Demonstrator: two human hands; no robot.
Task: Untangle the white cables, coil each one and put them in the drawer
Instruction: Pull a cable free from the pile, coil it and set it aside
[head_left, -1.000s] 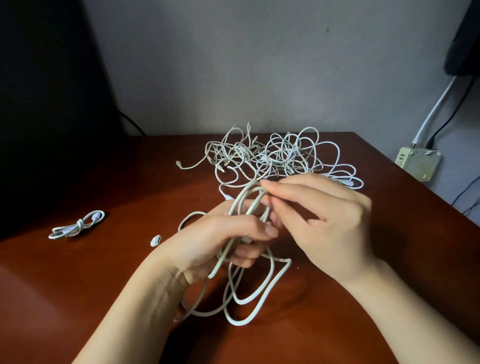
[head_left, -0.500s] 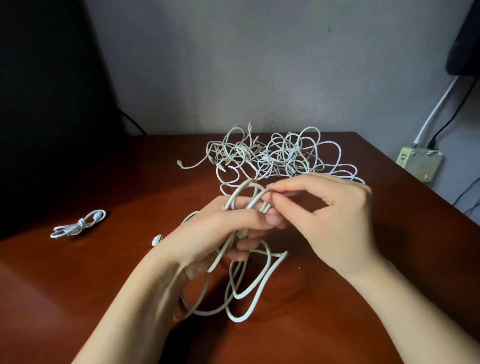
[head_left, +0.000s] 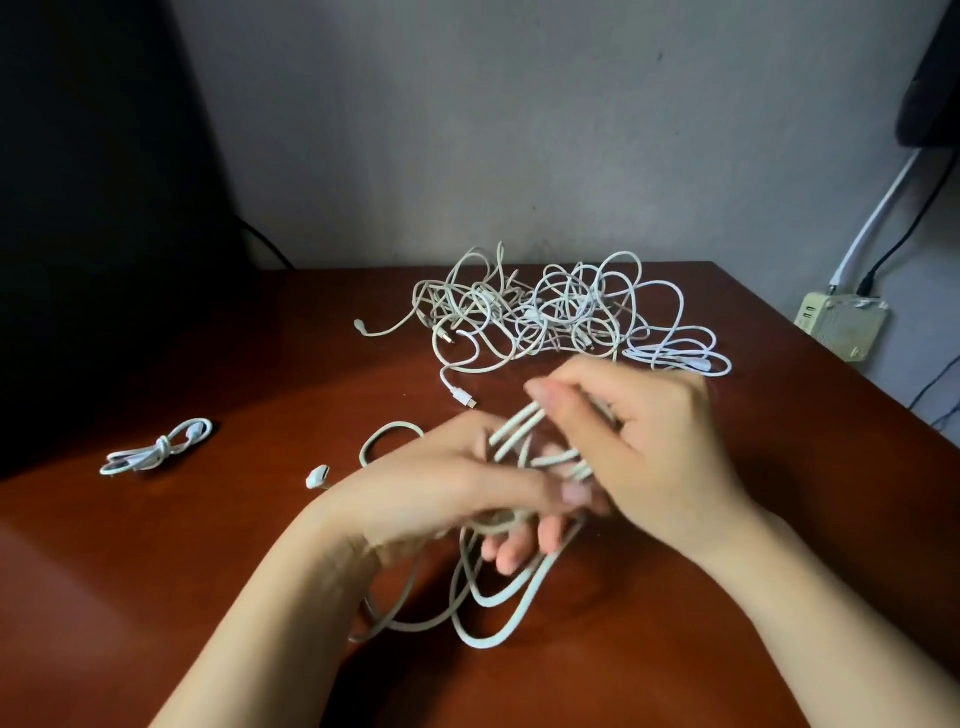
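Head view: in the lower middle of the frame, the left hand (head_left: 452, 493) is curled round several loops of a white cable (head_left: 498, 618). The loops hang below the fingers and lie on the counter (head_left: 779, 519) toward the bottom of the frame. The right hand (head_left: 660, 452), just right of the left and touching it, pinches a pair of strands of the same cable that rise above the left fingers. Both hands are blurred, so the exact grip is hard to read. One plug (head_left: 317, 475) of the cable lies just left of the left wrist.

Above the hands, in the middle of the frame, the tangle (head_left: 550, 312) of white cables sits on the counter, clear of both hands. At the left, well apart, lies a coiled cable (head_left: 156, 452), knotted at its middle. At the right edge an adapter (head_left: 841, 325) hangs on the wall.
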